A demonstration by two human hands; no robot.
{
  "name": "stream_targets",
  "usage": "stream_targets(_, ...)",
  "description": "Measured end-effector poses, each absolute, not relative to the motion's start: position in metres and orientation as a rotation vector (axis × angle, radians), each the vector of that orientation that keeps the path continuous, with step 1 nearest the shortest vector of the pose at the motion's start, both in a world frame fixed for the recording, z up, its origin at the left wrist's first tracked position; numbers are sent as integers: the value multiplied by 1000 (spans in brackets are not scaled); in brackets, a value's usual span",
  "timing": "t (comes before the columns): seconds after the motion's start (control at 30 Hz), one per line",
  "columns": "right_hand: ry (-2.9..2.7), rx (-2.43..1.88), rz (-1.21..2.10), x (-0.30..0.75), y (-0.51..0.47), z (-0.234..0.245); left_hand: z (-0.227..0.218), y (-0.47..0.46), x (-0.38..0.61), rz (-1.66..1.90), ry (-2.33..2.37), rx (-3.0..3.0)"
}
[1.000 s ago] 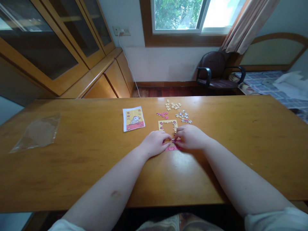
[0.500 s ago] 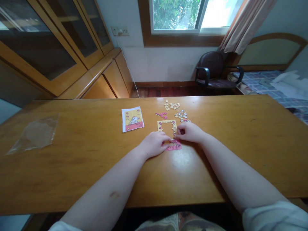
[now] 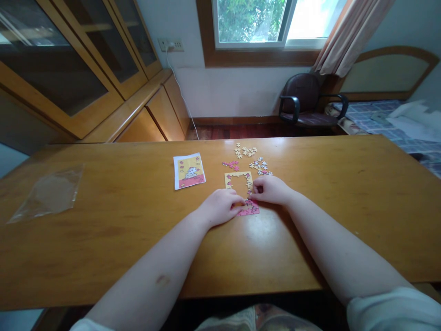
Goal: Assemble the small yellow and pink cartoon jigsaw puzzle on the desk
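Note:
A jigsaw puzzle [image 3: 248, 174] lies partly assembled on the table, its yellow and pink border around an open middle. My left hand [image 3: 223, 205] rests at its lower left, thumb and fingers apart, with the fingertips touching the pink section. At the right edge of the border, my right hand [image 3: 269, 190] is closed with curled fingers, its tips on a small puzzle piece [image 3: 250, 197] largely hidden by them. Loose pieces lie just beyond: yellow pieces [image 3: 246, 151], pink pieces [image 3: 233, 165] and white patterned pieces [image 3: 259, 164].
A picture sheet [image 3: 189, 171] with a white cartoon character lies left of the puzzle. Further left is a clear plastic bag [image 3: 48, 193] on the wooden table [image 3: 131, 184]. Past the far edge stand an office chair [image 3: 303, 99] and a glass-fronted cabinet [image 3: 138, 99].
Both hands stay in nearly the same place on the puzzle. The whole view has shifted very slightly; the loose pieces have not moved.

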State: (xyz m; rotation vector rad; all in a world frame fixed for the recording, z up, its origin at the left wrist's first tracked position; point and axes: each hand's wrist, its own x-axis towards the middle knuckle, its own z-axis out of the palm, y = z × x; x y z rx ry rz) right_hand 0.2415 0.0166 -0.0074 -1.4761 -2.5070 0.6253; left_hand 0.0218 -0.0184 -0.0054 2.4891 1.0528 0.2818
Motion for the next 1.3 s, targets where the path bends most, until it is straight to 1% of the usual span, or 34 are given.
stream_targets(0.83, -2535, -1466, 613, 242, 17, -8, -6, -19, 21, 285, 1031, 2502)
stream_targets(1.3, -2568, -1310, 650, 242, 17, -9, -6, -19, 21, 303, 1026, 2528)
